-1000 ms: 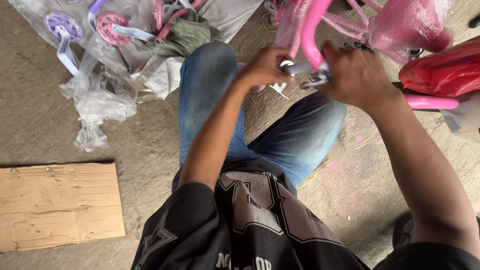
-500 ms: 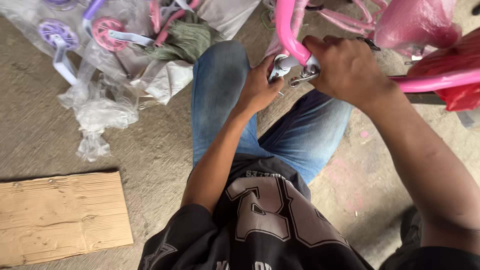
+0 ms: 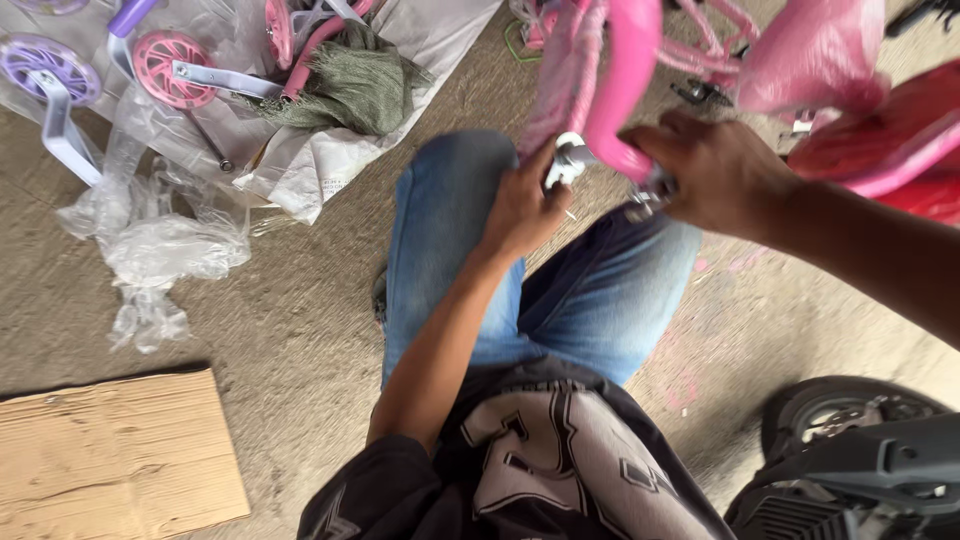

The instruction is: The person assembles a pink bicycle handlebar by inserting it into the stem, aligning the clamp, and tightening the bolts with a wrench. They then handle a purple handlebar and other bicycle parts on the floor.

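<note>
A pink bicycle frame (image 3: 625, 80) stands in front of my knees, partly wrapped in pink plastic. My left hand (image 3: 525, 205) is closed around a small silver metal fitting (image 3: 572, 160) at the bottom of the pink tube. My right hand (image 3: 715, 170) grips the same joint from the right side, fingers curled over the tube's lower end. What the fingers of either hand pinch is hidden and blurred. My blue jeans sit right beneath both hands.
Pink (image 3: 165, 65) and purple (image 3: 40, 60) training wheels with brackets lie on clear plastic at the upper left, beside a green cloth (image 3: 350, 90). A cardboard sheet (image 3: 115, 465) lies at the lower left. A black wheel and dark machine part (image 3: 860, 460) sit at the lower right.
The view has tilted down and back, bringing the black wheel into view at lower right. Both hands have stayed on the joint at the bottom of the pink tube.
</note>
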The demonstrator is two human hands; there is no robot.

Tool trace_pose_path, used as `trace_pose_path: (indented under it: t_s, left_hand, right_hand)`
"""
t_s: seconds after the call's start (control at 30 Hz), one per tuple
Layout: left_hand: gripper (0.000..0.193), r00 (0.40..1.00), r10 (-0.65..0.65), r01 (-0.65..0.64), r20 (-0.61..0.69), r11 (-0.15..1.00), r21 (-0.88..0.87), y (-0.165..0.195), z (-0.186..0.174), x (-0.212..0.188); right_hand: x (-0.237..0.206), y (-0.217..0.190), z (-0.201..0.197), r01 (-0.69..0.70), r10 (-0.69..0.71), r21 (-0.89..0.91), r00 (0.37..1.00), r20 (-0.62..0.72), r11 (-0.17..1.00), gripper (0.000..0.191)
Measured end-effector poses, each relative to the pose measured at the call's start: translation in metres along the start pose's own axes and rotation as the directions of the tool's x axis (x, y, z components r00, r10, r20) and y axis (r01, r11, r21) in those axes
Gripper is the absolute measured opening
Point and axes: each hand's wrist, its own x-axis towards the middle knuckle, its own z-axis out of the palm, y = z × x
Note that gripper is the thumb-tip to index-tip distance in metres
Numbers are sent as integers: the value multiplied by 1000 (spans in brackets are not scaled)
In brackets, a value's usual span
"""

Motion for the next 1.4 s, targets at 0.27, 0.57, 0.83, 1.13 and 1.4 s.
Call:
trace_pose_path:
  t_s: [0.27, 0.57, 0.83, 1.13, 1.4]
  left_hand:
    - [70, 994, -87, 88, 59, 996, -16, -2, 7, -9]
    - [74, 984, -157, 160, 83, 987, -32, -2, 0, 3]
    - [58, 823, -551, 288, -137, 613, -736, -43, 12, -43]
    - [65, 414, -860, 745, -299, 509, -431, -69, 16, 38]
    - [29, 568, -808, 365, -157, 418, -832, -73, 4, 48]
  right_hand:
    - [-7, -36, 3, -439, 482, 330, 874, -59, 836, 38]
    - [2, 21, 2, 232, -235, -84, 972, -23, 969, 28]
    - [13, 4, 0, -297, 281, 166, 953, 115, 940, 44]
    - [4, -9, -16, -679, 619, 159, 725, 303, 717, 59]
    - [16, -18, -17, -546, 495, 270, 836, 239, 793, 54]
